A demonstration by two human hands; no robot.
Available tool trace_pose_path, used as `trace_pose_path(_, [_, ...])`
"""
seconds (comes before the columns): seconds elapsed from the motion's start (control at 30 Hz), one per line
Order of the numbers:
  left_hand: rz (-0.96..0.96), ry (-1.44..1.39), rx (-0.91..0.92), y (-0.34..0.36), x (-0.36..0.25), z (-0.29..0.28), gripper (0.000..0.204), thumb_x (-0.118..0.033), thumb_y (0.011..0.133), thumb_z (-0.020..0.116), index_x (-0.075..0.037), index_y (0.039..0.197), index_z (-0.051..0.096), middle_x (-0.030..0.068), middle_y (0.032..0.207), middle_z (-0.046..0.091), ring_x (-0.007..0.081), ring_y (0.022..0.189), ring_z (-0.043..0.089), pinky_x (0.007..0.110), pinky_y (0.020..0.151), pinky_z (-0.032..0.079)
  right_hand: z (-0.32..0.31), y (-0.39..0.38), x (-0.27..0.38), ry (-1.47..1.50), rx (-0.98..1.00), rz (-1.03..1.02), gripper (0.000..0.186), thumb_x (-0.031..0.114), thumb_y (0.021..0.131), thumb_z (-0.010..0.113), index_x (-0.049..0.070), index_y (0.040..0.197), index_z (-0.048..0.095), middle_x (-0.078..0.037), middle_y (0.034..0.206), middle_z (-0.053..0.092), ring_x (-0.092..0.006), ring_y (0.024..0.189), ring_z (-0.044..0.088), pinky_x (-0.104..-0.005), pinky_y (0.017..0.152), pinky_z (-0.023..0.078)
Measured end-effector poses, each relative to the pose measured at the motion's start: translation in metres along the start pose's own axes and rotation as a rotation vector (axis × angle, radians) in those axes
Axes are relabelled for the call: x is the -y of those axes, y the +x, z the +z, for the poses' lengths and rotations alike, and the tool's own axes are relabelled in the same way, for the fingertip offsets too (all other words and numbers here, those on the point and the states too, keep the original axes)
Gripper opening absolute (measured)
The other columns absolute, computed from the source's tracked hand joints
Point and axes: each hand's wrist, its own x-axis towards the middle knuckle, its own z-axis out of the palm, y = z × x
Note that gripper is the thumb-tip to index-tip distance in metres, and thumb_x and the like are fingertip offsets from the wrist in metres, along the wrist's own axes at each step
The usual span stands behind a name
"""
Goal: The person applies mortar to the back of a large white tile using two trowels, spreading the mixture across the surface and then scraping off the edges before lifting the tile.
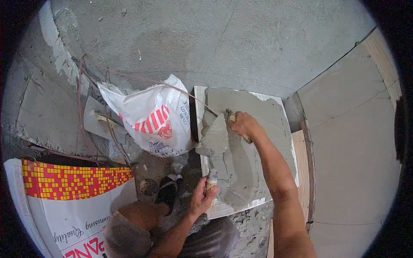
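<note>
A square tile lies before me, its upward face mostly covered with wet grey mortar. My right hand is closed round the handle of a trowel over the tile's middle. Mortar hides much of that tool's blade. Lower and to the left, my left hand grips a second trowel by its light handle, at the tile's left edge. A thick heap of mortar sits beyond this handle, covering its blade.
A white sack with red print stands left of the tile. Beside it are a flat float and thin bent rods. A white, red and yellow package lies lower left. Large grey tiles line the right side.
</note>
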Motion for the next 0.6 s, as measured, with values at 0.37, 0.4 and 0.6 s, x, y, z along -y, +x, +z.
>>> trace_pose_path(0.37, [0.006,0.090,-0.055,-0.006,0.000,-0.009,0.041,-0.027,0.095,0.060,0.000,0.123,0.049,0.0060,0.104,0.058,0.0142,0.093,0.054,0.030,0.084,0.045,-0.025,-0.044,-0.055,-0.261,0.059,-0.249,0.050,0.038,0.081,0.062,0.003,0.117,0.058,-0.023,0.098,0.068,-0.0406,0.095,0.065,-0.0495,0.082,0.051])
trace_pose_path(0.4, [0.001,0.095,-0.051,-0.006,0.003,-0.009,0.041,-0.027,0.095,0.060,0.000,0.123,0.049,0.0060,0.104,0.058,0.0142,0.093,0.054,0.030,0.084,0.045,-0.024,-0.043,-0.062,-0.220,0.040,-0.221,0.050,0.039,0.081,0.061,0.004,0.117,0.058,-0.023,0.100,0.068,-0.0409,0.097,0.064,-0.0491,0.083,0.050])
trace_pose_path(0.6, [-0.042,-0.168,-0.090,-0.001,-0.001,0.002,0.034,-0.026,0.093,0.061,-0.003,0.115,0.050,0.0043,0.101,0.057,0.0126,0.092,0.053,0.030,0.084,0.045,-0.001,-0.006,-0.085,-0.053,-0.032,-0.235,0.058,0.037,0.077,0.065,0.005,0.125,0.055,-0.020,0.106,0.067,-0.0381,0.104,0.062,-0.0457,0.088,0.047])
